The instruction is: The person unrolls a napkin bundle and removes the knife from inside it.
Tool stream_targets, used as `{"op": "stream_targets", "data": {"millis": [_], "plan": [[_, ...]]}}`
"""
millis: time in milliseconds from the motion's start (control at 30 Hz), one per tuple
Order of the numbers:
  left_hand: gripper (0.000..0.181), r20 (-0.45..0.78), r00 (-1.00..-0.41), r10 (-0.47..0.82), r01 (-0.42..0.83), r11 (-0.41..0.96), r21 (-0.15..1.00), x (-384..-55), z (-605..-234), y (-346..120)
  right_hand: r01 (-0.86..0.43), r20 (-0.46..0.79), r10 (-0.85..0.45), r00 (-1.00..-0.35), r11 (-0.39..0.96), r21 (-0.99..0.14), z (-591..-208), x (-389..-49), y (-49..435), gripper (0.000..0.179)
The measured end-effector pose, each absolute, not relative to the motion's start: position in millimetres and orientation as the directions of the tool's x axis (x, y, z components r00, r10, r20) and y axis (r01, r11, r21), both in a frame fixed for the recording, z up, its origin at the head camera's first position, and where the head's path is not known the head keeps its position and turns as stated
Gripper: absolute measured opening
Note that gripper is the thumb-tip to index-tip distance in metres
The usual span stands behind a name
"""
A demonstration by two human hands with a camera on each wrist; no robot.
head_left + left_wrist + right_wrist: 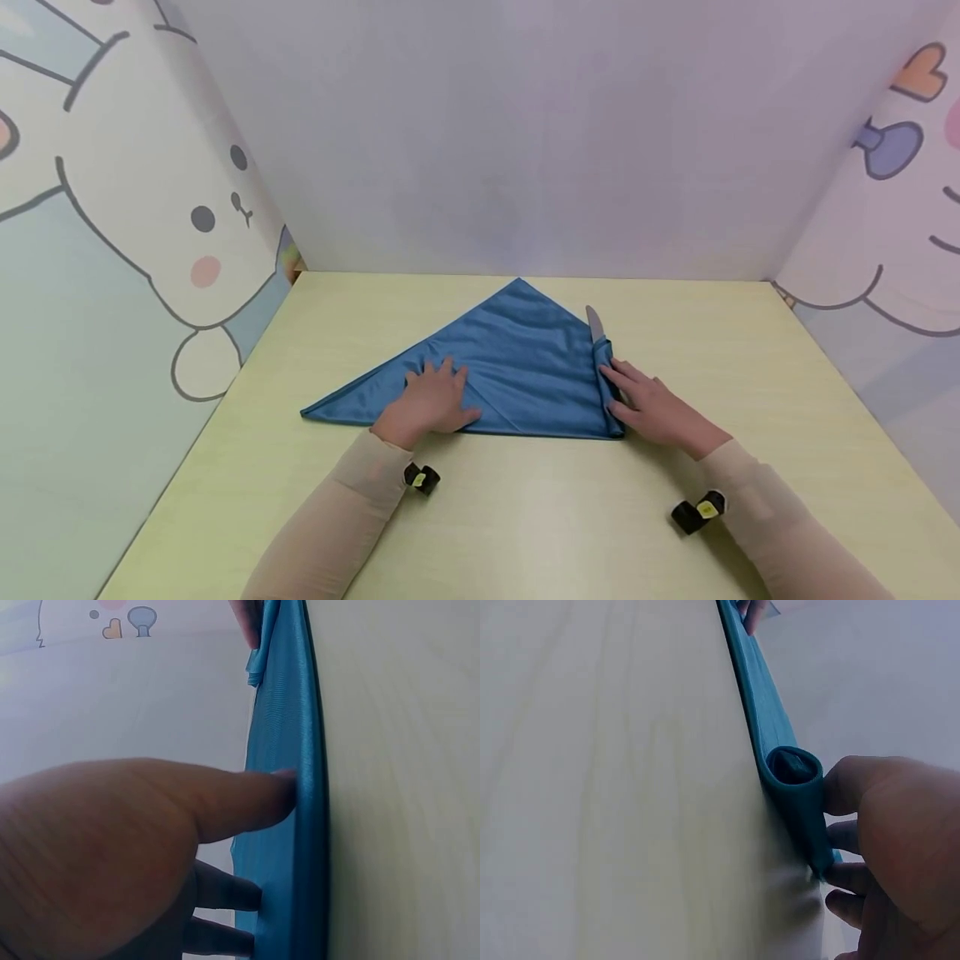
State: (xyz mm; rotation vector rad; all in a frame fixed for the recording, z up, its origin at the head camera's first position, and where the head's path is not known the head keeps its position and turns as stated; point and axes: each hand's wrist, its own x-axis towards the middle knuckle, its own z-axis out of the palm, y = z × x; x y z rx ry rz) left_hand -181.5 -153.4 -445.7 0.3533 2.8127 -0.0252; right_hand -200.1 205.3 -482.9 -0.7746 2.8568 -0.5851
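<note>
A shiny blue cloth napkin (517,367), folded into a triangle, lies on the table. Its right end is wound into a narrow roll (606,387). Out of the roll's far end sticks the grey blade of a knife (595,322); the rest of it is hidden in the cloth. My left hand (433,398) rests on the left half of the napkin with fingers spread. With thumb and fingertips, my right hand (660,408) presses the outer side of the roll. In the right wrist view the coiled end of the roll (795,766) faces the camera.
The pale wooden table (540,517) extends around the napkin. Behind it stands a plain light wall (525,150). Walls with cartoon drawings flank the table on the left (150,208) and right (885,233). Each wrist carries a small black camera.
</note>
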Motion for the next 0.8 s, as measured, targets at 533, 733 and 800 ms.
{"op": "stream_targets", "data": {"millis": [533, 733, 800], "plan": [[0.081, -0.253, -0.925, 0.284, 0.283, 0.958, 0.042, -173, -440, -146, -0.464, 0.002, -0.505, -0.863, 0.791, -0.399, -469, -201, 206, 0.07], [0.08, -0.262, -0.905, 0.334, 0.329, 0.942, 0.067, -166, -444, -137, -0.507, 0.018, -0.525, -0.851, 0.811, -0.291, -471, -198, 185, 0.077], [0.08, -0.272, -0.9, 0.34, 0.334, 0.94, 0.071, -164, -446, -134, -0.523, 0.018, -0.535, -0.845, 0.818, -0.24, -473, -197, 180, 0.077]]}}
